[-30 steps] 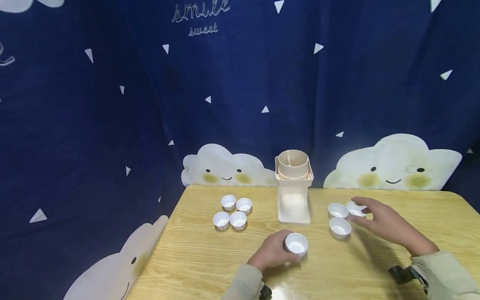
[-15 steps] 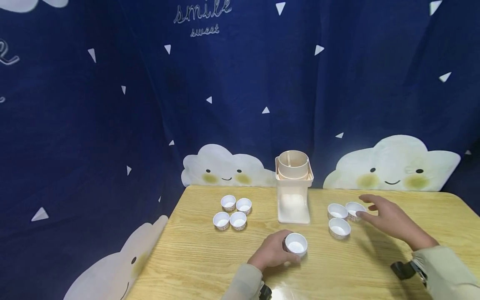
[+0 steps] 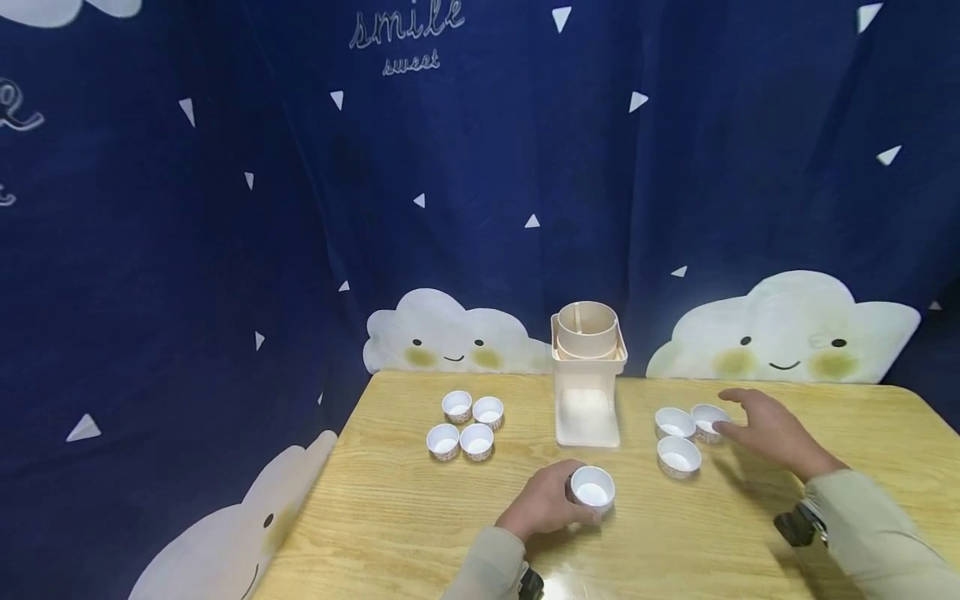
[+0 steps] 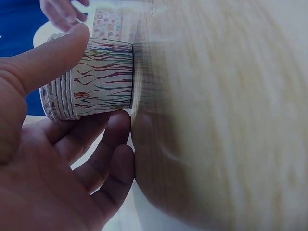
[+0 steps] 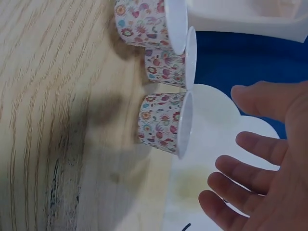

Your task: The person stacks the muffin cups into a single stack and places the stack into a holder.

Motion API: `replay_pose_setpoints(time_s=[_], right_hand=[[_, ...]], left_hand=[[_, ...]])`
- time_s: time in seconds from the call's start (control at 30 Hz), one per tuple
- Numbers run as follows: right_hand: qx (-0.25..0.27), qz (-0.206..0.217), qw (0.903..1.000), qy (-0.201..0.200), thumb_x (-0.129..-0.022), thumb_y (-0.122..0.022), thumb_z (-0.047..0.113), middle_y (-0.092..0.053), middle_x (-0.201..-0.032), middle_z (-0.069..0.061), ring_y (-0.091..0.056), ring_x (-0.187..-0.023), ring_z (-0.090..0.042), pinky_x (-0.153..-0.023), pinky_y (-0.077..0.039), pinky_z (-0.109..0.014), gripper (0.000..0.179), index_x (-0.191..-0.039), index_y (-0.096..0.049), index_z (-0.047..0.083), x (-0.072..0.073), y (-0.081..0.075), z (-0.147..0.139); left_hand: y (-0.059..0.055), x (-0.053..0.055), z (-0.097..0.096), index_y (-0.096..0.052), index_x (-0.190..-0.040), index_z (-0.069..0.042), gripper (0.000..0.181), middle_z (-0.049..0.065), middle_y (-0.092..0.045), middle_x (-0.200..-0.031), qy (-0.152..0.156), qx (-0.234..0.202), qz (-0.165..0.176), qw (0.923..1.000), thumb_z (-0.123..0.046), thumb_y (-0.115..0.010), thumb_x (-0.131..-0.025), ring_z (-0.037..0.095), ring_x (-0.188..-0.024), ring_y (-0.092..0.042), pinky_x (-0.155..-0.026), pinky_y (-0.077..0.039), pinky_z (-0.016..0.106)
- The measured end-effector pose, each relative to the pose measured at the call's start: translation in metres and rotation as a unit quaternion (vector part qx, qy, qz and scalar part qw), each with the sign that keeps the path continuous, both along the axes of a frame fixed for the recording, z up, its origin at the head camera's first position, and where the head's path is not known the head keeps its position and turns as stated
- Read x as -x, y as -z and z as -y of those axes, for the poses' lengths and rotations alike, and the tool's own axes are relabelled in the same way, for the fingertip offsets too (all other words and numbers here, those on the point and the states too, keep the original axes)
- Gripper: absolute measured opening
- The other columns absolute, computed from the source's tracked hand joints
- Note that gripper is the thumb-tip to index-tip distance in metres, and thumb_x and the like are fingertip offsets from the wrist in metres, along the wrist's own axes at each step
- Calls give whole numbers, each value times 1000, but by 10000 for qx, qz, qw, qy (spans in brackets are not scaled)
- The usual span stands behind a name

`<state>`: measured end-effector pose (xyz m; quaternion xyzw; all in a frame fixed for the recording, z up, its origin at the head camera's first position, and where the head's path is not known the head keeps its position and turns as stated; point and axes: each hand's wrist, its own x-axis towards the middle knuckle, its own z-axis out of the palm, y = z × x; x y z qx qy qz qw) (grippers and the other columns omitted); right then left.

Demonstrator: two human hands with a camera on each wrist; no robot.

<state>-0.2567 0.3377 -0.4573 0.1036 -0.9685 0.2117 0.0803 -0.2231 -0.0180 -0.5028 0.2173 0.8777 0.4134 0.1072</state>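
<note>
Looks like a small curtained-off corner, walled behind and at one side by dark blue cloth point(image 3: 480, 142) printed with white triangles point(image 3: 561, 17), smiling clouds point(image 3: 450, 323) and the lettering point(image 3: 388, 27) "smile" and "sweet." Furnished with a wood-grain counter point(image 3: 360, 517) standing close against that cloth. Impossible to tell whether home, studio or office.

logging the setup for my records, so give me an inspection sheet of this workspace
Surface: wood-grain table, bright glare near the front edge
Job's things: stack of nested cups; four cups left of the beige stand, three cups right of it, all seven upright
Clutter: nothing seen
Hands: left hand grips the stack; right hand holds nothing, beside the three cups
Cables: nothing seen
Surroundings: dark blue curtain with clouds and triangles
</note>
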Motion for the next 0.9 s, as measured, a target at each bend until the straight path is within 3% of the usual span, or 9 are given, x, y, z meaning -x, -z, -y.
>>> replay_pose_setpoints(time_s=[0.37, 0.7, 0.9], right_hand=[[-157, 374, 9991, -76, -80, -78, 32, -53, -125, -44, -50, -113, -62, -93, -43, -67, 79, -131, -46, -20, 17, 17, -5], [65, 482, 9988, -19, -81, -77, 28, -56, -119, -44, -55, -108, -60, -90, -46, -65, 75, -125, -47, -25, 21, 28, -8], [240, 658, 9975, 60, -84, -75, 30, -57, -119, -43, -59, -105, -56, -86, -48, -62, 75, -127, -46, -23, 19, 30, -8]], left_hand=[[1, 0, 0, -67, -112, -21, 51, -9, -70, -99, -40, 6, -56, 10000, -20, -91, -67, -1, -87, -58, -82, -47, 19], [3, 0, 0, -67, -111, -21, 51, -8, -70, -100, -37, -25, -16, 10000, -20, -91, -66, -1, -87, -57, -83, -46, 19], [2, 0, -1, -64, -114, -22, 61, -11, -67, -103, 95, -38, 55, 9999, -22, -94, -61, 0, -92, -58, -87, -47, 19]])
